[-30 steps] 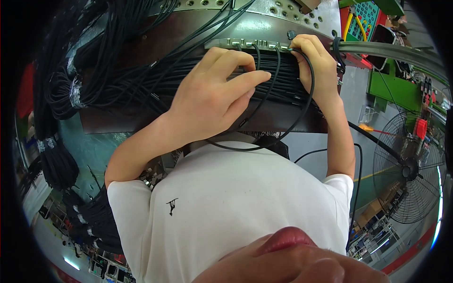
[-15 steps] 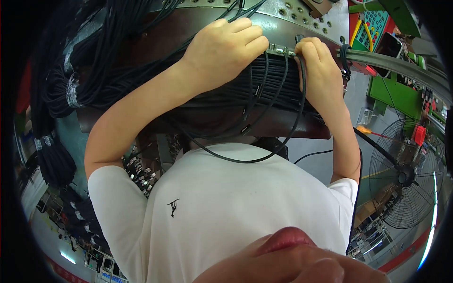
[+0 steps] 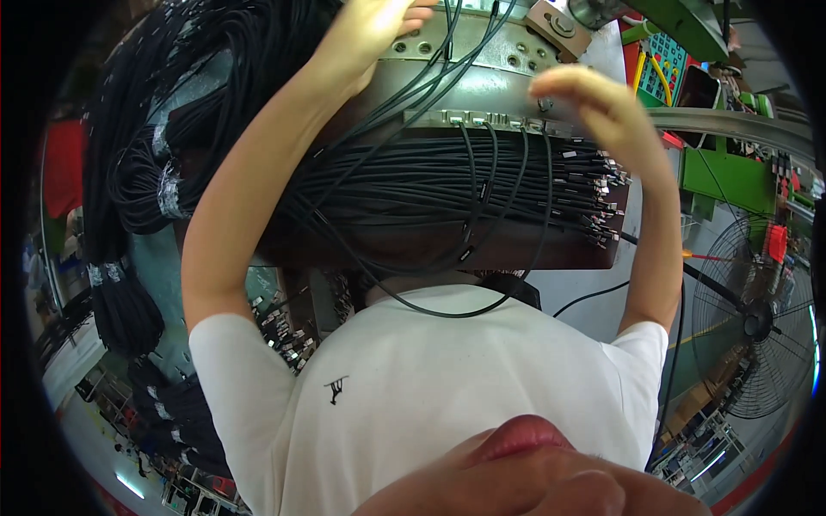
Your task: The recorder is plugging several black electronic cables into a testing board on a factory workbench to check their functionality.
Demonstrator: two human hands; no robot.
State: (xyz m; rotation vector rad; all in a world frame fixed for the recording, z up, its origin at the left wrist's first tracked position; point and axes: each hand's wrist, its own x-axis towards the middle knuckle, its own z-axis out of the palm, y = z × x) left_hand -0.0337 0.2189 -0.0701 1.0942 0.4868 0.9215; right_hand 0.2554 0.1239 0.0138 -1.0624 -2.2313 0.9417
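My left hand (image 3: 372,34) is at the top edge, left of several thin black cables (image 3: 430,82); the frame cuts part of it off. Its visible fingers point right, apart, with nothing seen in them. My right hand (image 3: 607,116), blurred by motion, is raised near the right end of a metal fixture strip (image 3: 430,119). Its fingers are stretched out and hold nothing visible. Several black cable ends sit in the strip, their lengths hanging down in loops (image 3: 456,315) toward my shirt. Below the strip lies a thick bundle of black cables (image 3: 396,185) with metal connectors (image 3: 607,193) at its right end.
Tied black cable coils (image 3: 142,185) hang at the left. Behind the strip stands a perforated metal plate (image 3: 482,43) with a brown block (image 3: 557,30). A metal rail (image 3: 731,125), a green machine part (image 3: 727,181) and a caged fan (image 3: 748,322) are on the right.
Both hands have left the metal strip. My left hand has moved up and left to the top edge; my right hand has moved right, its fingers opening. The connector ends now show.
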